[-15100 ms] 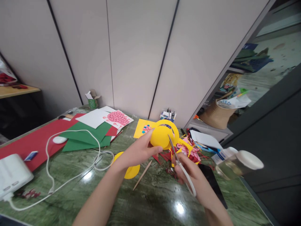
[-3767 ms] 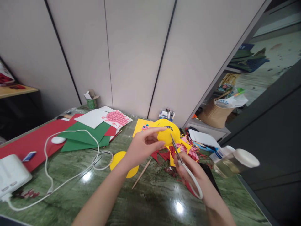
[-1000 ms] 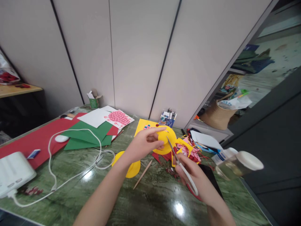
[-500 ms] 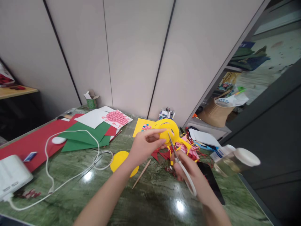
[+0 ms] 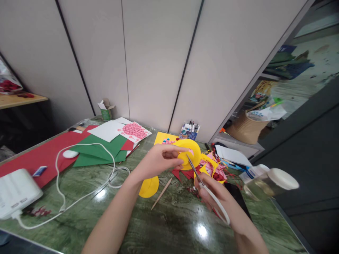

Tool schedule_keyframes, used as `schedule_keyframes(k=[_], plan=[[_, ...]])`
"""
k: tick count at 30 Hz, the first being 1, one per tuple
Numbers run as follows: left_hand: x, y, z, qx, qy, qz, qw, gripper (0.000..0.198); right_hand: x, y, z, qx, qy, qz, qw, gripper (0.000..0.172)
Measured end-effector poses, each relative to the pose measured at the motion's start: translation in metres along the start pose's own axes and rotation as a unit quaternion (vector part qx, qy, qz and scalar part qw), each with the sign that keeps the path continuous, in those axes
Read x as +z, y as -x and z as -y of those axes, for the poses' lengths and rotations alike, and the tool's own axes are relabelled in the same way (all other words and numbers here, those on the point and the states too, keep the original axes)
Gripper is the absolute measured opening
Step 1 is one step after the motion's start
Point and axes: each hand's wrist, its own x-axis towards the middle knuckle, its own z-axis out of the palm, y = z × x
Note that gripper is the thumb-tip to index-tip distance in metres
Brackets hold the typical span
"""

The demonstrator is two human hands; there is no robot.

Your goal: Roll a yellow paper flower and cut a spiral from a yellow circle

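The left hand (image 5: 159,160) was pinched on a yellow disc (image 5: 184,159), thumb and fingertips closed on its left edge, and held it raised above the table (image 5: 172,225). The right hand (image 5: 215,199) was clamped through the white loops of the scissors (image 5: 195,171), with the blades laid against the disc's right edge. Whether they were biting could not be told.

Fifteen seconds earlier the disc had been clearly wider. Since then it had shrunk and been turned in the fingers, and the scissors had kept to its right side throughout. A cut yellow strip (image 5: 194,145) curled behind and above the disc, so the trimming had run well round the rim.

Just right of the disc lay a heap of scraps (image 5: 212,169), and further right a jar (image 5: 270,183). Below and left of the disc a spare disc (image 5: 148,186) lay flat, with a stick (image 5: 161,194) beside it. Well left of the disc were a cable (image 5: 87,169), green sheets (image 5: 100,151) and a power bank (image 5: 16,192).
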Motion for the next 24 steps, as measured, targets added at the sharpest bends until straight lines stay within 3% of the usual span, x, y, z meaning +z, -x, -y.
schedule_keyframes(k=[7, 13, 15, 18, 21, 24], plan=[[-0.015, 0.003, 0.001, -0.028, 0.017, 0.080, 0.996, 0.036, -0.008, 0.003, -0.009, 0.015, 0.031, 0.007, 0.999, 0.040], [-0.023, 0.006, 0.002, -0.051, 0.011, 0.144, 0.988, 0.031, -0.014, 0.004, -0.001, 0.016, 0.078, 0.055, 0.995, 0.033], [-0.018, 0.002, 0.002, -0.048, 0.013, 0.109, 0.993, 0.032, -0.012, 0.001, -0.002, 0.024, 0.067, 0.034, 0.997, 0.033], [-0.002, -0.005, 0.004, -0.018, 0.045, -0.016, 0.999, 0.032, -0.004, -0.005, -0.008, 0.015, 0.035, -0.039, 0.999, 0.033], [0.018, -0.011, 0.007, -0.005, 0.123, -0.111, 0.986, 0.034, 0.002, -0.010, -0.011, -0.008, 0.036, -0.076, 0.996, 0.032], [0.032, -0.012, 0.010, 0.008, 0.177, -0.172, 0.969, 0.029, 0.004, -0.011, -0.009, -0.014, 0.041, -0.082, 0.996, 0.030]])
